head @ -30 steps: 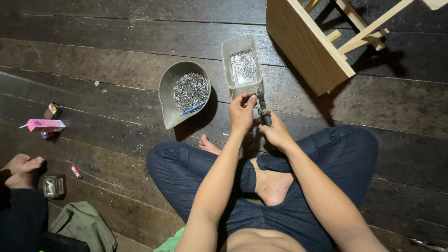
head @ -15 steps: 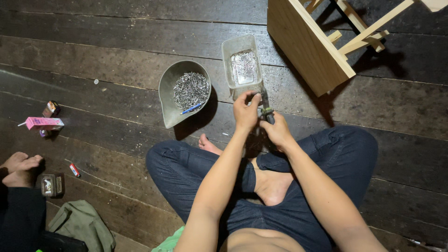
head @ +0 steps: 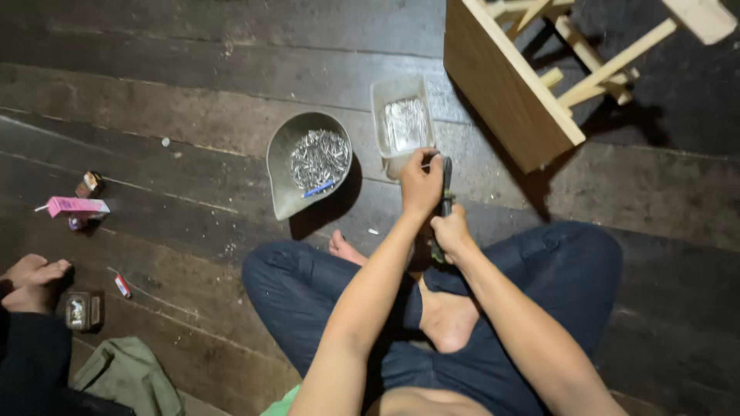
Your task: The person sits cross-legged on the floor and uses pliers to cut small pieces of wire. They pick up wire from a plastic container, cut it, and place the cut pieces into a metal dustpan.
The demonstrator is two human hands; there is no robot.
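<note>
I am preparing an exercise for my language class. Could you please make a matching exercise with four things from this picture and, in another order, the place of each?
Things:
1. metal pan
2. clear plastic tub
3. pink carton
4. dark tool

Places:
A. at the left edge of the floor
B. between the left hand and right hand
C. beside the wooden stool, just past the hands
D. left of the tub, full of small metal pieces

Pairs: 1-D, 2-C, 3-A, 4-B
</note>
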